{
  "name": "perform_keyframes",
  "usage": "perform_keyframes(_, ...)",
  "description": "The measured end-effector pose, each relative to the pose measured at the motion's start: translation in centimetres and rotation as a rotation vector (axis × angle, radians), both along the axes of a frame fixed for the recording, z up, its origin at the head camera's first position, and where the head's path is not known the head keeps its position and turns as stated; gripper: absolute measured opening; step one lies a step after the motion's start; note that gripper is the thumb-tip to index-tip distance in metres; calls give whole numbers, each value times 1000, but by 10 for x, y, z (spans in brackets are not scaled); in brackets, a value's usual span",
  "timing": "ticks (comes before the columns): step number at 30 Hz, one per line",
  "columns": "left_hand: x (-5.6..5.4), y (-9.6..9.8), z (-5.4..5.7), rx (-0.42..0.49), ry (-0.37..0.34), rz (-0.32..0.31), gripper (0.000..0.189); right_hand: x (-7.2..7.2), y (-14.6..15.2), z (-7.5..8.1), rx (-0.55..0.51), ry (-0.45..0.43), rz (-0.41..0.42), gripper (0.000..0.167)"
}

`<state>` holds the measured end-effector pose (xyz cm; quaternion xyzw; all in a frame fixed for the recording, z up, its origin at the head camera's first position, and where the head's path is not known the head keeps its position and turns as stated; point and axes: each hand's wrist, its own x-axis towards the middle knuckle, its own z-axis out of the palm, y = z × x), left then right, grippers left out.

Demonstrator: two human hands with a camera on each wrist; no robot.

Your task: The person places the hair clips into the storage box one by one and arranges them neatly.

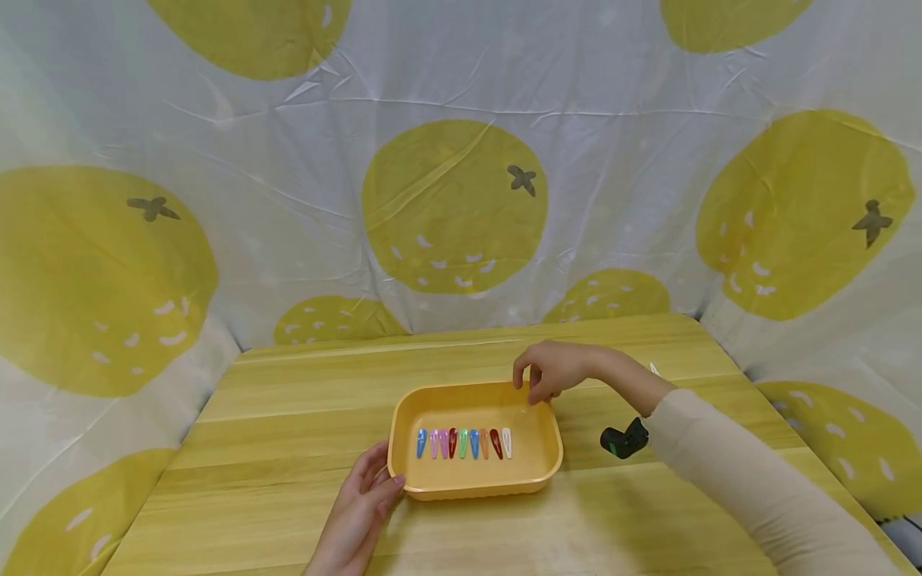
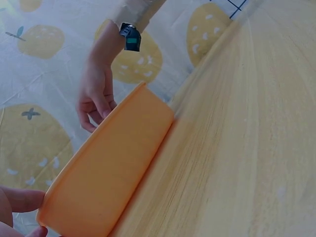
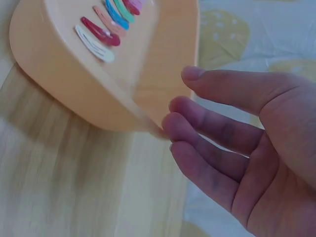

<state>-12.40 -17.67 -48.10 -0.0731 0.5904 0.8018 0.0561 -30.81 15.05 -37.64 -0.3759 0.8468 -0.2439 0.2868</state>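
A shallow yellow-orange plastic tray (image 1: 471, 483) stands on the table. Inside it, several snap hair clips (image 1: 463, 442) lie side by side in a row, in blue, pink, red, green, orange and white. My left hand (image 1: 358, 504) holds the tray's near left corner, thumb at the rim and fingers along the outer wall. Over the far right corner, my right hand (image 1: 560, 370) has its thumb and fingers bent loosely at the rim. The right wrist view shows a gap between that thumb (image 3: 222, 89) and the fingers. The white clip (image 3: 94, 43) lies at the row's right end.
A wood-grain table (image 1: 288, 424) carries the tray. Behind and at both sides hangs a pale cloth (image 1: 288, 200) printed with large yellow fruit. A dark device (image 1: 625, 438) sits at my right wrist, beside the sleeve (image 1: 749, 480) reaching in from the right.
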Motion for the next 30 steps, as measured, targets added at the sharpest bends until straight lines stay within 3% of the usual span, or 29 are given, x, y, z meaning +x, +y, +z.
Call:
perform_keyframes(7,-1,0,1,-7,-15,4,70,-7,21,-2,-25,-39,-71,20)
perform_keyframes(18,-1,-1,0,-9,-16,1,72,-25,65,-17,-24,-11,-182,24)
perform_keyframes(30,0,0,0,-8,1,-3,71,-30,108,-21,-41,-21,-294,27)
